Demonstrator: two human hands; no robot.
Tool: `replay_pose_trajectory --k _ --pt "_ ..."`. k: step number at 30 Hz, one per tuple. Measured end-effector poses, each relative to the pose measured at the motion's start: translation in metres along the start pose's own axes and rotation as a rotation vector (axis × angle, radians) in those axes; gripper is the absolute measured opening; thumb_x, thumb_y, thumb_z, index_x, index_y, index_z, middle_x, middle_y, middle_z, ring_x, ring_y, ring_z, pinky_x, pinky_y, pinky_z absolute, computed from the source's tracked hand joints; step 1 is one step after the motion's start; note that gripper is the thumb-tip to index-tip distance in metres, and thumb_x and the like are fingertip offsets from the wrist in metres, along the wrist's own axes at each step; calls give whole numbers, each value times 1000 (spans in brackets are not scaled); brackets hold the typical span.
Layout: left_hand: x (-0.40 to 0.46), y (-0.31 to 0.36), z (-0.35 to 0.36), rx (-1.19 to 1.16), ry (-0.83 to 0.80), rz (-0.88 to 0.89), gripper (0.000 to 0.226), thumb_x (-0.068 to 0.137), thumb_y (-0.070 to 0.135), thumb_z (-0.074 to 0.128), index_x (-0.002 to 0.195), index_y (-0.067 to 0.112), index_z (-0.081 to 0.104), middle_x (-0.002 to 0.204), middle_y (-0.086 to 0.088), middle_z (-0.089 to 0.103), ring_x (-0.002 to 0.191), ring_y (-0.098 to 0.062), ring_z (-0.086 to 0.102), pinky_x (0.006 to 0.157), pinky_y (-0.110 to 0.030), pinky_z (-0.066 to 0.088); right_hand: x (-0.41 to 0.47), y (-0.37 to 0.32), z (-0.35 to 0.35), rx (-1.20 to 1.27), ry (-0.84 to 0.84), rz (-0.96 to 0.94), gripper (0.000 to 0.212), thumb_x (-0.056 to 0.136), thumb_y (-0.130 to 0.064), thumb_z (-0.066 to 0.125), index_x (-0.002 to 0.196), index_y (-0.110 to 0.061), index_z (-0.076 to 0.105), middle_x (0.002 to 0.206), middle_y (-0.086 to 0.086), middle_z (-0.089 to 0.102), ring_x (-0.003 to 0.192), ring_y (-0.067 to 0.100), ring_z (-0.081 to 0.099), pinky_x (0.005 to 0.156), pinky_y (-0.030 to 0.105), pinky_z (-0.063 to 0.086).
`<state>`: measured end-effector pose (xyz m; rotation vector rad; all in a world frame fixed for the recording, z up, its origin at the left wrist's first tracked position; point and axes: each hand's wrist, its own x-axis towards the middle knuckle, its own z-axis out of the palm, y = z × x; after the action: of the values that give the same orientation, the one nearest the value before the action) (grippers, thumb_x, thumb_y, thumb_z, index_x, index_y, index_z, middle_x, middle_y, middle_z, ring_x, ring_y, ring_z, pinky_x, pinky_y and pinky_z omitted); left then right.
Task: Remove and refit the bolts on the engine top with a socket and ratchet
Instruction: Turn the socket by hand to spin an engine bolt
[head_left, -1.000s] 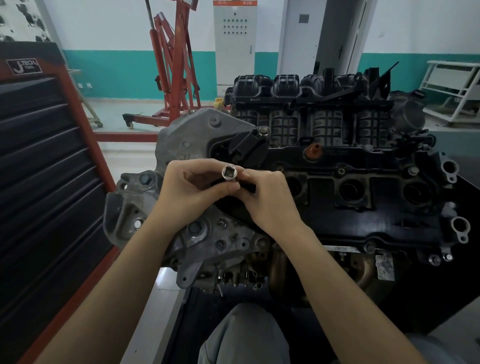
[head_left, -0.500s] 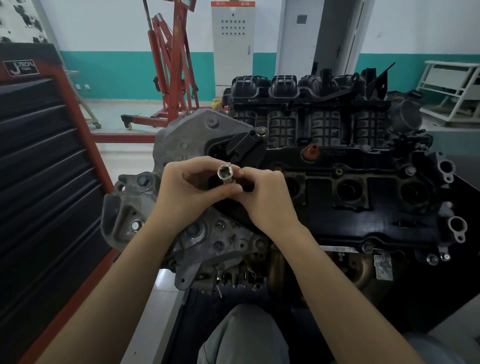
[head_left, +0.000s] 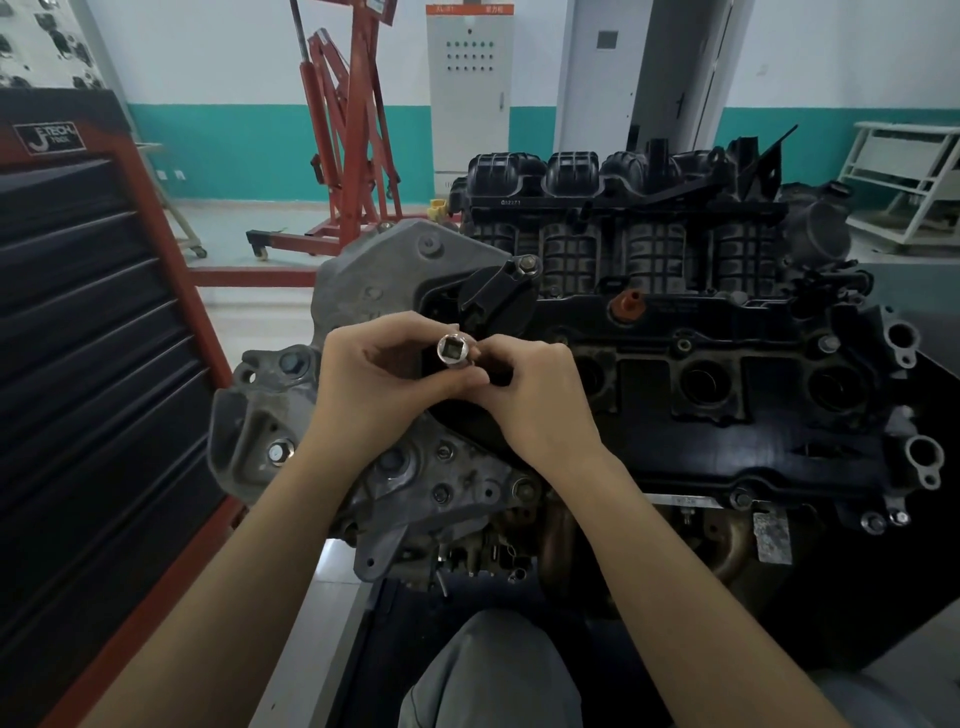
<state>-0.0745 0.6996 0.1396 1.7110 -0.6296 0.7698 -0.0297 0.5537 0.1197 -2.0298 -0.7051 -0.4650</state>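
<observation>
A silver socket (head_left: 453, 352) with its square drive hole facing up sits between both hands, over the left end of the black engine top cover (head_left: 727, 447). My left hand (head_left: 374, 379) grips the socket's body with thumb and curled fingers. My right hand (head_left: 530, 400) pinches it from the right with its fingertips. What lies under the socket is hidden by the fingers. Several bolts show on the engine, one at the cover's front edge (head_left: 742, 500) and one on a black arm (head_left: 527, 266). No ratchet is in view.
A red and black tool cabinet (head_left: 98, 364) stands close on the left. The grey timing cover (head_left: 374, 291) and intake manifold (head_left: 623, 208) surround the work spot. A red engine crane (head_left: 348, 135) and a white rack (head_left: 904, 182) stand behind. My grey-trousered knee (head_left: 488, 670) is below.
Both hands and the socket have shifted slightly left in view. The grip on the socket looks the same.
</observation>
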Motion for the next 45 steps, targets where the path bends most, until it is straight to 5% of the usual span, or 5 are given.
replay_pose_trajectory --k 12,18,35,39,45 --pt "0 -2 1 29 13 1 25 69 -2 77 93 2 70 88 -3 73 85 -11 71 80 -19 52 -1 0 1 -12 5 3 17 85 -22 72 101 -16 72 78 -8 68 69 5 60 63 18 44" --pt "0 -2 0 -91 -54 -90 32 75 -1 69 107 -3 65 91 -5 74 89 -18 71 80 -24 55 -1 0 -1 -36 -64 -30 26 89 -20 67 115 -18 69 99 2 72 93 17 66 81 37 52" --pt "2 -2 -1 -20 -56 -28 29 69 -7 77 97 -4 68 91 -12 72 88 -20 71 82 -26 54 0 1 1 -26 11 7 22 85 -19 72 106 -15 73 92 1 74 84 13 68 78 33 55" --pt "0 -1 0 -15 -4 -27 27 67 -2 78 92 4 71 84 2 75 84 -13 72 79 -20 53 -1 1 1 -8 10 0 23 84 -24 73 106 -18 72 90 -1 74 82 11 68 76 34 55" --pt "1 -1 -2 -95 -112 -57 31 75 -6 70 106 -5 66 95 -17 71 94 -26 70 86 -35 55 -1 1 0 1 -19 -17 23 86 -19 70 109 -16 72 94 1 74 87 14 68 79 35 54"
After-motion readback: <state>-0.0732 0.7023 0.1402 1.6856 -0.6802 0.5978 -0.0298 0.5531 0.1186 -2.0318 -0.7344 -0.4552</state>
